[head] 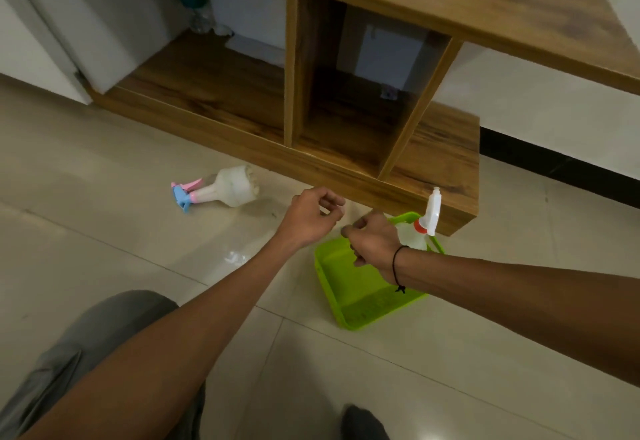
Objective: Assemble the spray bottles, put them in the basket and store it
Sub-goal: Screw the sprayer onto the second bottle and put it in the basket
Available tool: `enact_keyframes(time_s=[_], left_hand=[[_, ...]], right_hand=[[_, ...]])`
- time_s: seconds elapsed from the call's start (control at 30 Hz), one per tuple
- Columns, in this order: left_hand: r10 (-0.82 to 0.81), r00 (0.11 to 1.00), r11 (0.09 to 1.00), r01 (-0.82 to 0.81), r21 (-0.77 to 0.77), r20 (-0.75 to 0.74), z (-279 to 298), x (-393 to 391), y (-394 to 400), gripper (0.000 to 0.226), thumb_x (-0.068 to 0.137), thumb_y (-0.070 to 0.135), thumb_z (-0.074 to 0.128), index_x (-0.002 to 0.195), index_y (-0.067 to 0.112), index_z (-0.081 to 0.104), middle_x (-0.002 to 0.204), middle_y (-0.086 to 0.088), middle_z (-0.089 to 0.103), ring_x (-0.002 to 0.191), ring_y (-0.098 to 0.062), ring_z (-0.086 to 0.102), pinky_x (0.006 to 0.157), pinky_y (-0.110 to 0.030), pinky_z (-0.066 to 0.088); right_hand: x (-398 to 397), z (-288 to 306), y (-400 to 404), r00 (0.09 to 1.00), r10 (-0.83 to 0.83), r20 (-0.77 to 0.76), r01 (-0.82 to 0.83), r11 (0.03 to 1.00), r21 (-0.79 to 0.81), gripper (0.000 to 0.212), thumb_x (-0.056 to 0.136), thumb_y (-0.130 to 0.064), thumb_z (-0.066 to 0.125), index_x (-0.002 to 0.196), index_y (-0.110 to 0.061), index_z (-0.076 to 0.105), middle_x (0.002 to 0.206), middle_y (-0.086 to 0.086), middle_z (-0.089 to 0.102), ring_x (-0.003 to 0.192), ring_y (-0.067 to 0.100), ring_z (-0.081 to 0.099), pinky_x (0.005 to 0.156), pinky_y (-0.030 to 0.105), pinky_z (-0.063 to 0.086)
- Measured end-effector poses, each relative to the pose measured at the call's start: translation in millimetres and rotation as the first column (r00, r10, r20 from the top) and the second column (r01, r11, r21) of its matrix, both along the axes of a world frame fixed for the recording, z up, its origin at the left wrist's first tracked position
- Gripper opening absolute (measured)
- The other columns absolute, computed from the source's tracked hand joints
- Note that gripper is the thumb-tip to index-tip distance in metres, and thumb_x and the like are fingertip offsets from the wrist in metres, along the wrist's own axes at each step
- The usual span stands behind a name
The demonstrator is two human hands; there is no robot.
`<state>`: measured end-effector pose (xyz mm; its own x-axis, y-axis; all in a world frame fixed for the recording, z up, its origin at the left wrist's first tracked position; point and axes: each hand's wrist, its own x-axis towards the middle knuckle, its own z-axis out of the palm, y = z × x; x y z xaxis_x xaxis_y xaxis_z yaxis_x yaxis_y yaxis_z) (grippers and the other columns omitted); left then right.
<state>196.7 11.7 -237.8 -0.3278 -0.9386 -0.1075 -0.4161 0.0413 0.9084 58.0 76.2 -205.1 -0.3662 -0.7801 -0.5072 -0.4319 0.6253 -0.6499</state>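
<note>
- Green plastic basket [360,301] sits under your right hand [375,244], one white bottle with a red collar and white trigger [420,228] standing in it just beyond your knuckles, probably already stowed.
- Both hands are loosely curled and apparently empty; your left hand [311,216] hovers beside the right.
- Left of your left hand, the clear bottle with a pink-and-blue sprayer [221,187] lies on the tile floor [104,231], waiting.
- Your right wrist hides the basket's far side.

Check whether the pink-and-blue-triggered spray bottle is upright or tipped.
Tipped: the pink-and-blue-triggered spray bottle lies sideways on the tiled floor.

The basket [363,287] was lime green. One spray bottle [227,187] was milky white with a pink-and-blue head; the other [420,228] white with an orange collar. The shelf unit [346,169] showed brown woodgrain, the floor [104,218] glossy cream tile.
</note>
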Motion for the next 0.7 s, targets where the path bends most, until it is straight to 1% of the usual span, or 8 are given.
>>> enact_keyframes(time_s=[0.1,0.2,0.27,0.33,0.4,0.5,0.6,0.7], left_hand=[[0.119,0.993,0.990,-0.118,0.072,-0.016,-2,26,-8,0.010,0.094,0.018,0.076,0.104,0.018,0.077,0.095,0.003,0.076,0.079,-0.015,0.078,0.075,-0.030,0.063],[0.242,0.970,0.962,-0.234,0.141,-0.038,-1,52,-14,0.009,0.095,0.019,0.074,0.104,0.019,0.077,0.092,0.004,0.076,0.072,-0.012,0.079,0.074,-0.031,0.065],[0.321,0.946,0.934,-0.309,0.178,-0.047,-1,70,-19,0.009,0.095,0.017,0.072,0.101,0.020,0.076,0.089,0.002,0.077,0.070,-0.012,0.078,0.074,-0.032,0.066],[0.404,0.913,0.895,-0.383,0.227,-0.051,0,87,-23,0.010,0.094,0.015,0.069,0.100,0.019,0.076,0.090,-0.003,0.078,0.071,-0.014,0.076,0.075,-0.034,0.065],[0.476,0.878,0.854,-0.450,0.260,-0.044,0,105,-27,0.010,0.094,0.018,0.068,0.101,0.018,0.075,0.092,-0.004,0.078,0.075,-0.017,0.076,0.077,-0.036,0.065],[0.564,0.824,0.798,-0.528,0.290,-0.052,-3,131,-28,0.009,0.095,0.021,0.065,0.098,0.016,0.072,0.088,-0.006,0.077,0.074,-0.019,0.073,0.080,-0.039,0.064],[0.624,0.780,0.753,-0.584,0.304,-0.047,-8,155,-27,0.009,0.096,0.023,0.064,0.094,0.015,0.070,0.084,-0.008,0.076,0.063,-0.014,0.070,0.072,-0.033,0.063],[0.658,0.752,0.717,-0.614,0.330,-0.032,-13,176,-25,0.017,0.093,0.023,0.064,0.100,0.010,0.072,0.084,-0.006,0.076,0.058,-0.010,0.068,0.065,-0.028,0.061]], right_hand=[[22,-1,-23,0.999,0.045,-0.007,-0.046,0.998,-0.035,0.034,0.090,-0.029,0.071,0.115,-0.010,0.058,0.107,0.014,0.069,0.074,0.024,0.068,0.050,0.028,0.055],[43,-7,-42,0.995,0.102,-0.019,-0.103,0.992,-0.069,0.032,0.089,-0.027,0.071,0.114,-0.012,0.056,0.108,0.013,0.068,0.074,0.021,0.068,0.048,0.026,0.054],[55,-12,-52,0.981,0.182,-0.066,-0.188,0.977,-0.101,0.033,0.089,-0.026,0.072,0.115,-0.013,0.055,0.106,0.011,0.067,0.079,0.022,0.070,0.058,0.032,0.059],[67,-17,-64,0.934,0.311,-0.175,-0.337,0.930,-0.147,0.036,0.088,-0.026,0.075,0.115,-0.016,0.054,0.106,0.008,0.066,0.089,0.026,0.069,0.065,0.033,0.054],[82,-21,-80,0.827,0.465,-0.316,-0.537,0.821,-0.196,0.043,0.086,-0.026,0.078,0.118,-0.018,0.051,0.113,0.006,0.061,0.098,0.026,0.064,0.069,0.031,0.047],[111,-26,-107,0.571,0.627,-0.530,-0.793,0.588,-0.159,0.065,0.081,-0.030,0.081,0.133,-0.016,0.044,0.136,0.011,0.054,0.124,0.033,0.053,0.086,0.040,0.051],[142,-34,-135,0.313,0.657,-0.686,-0.900,0.436,0.007,0.093,0.076,-0.035,0.083,0.152,-0.020,0.030,0.154,0.014,0.039,0.140,0.039,0.040,0.099,0.051,0.053],[169,-46,-157,0.147,0.698,-0.701,-0.924,0.349,0.154,0.106,0.077,-0.031,0.085,0.159,-0.028,0.019,0.167,0.016,0.017,0.152,0.042,0.022,0.104,0.057,0.049]])
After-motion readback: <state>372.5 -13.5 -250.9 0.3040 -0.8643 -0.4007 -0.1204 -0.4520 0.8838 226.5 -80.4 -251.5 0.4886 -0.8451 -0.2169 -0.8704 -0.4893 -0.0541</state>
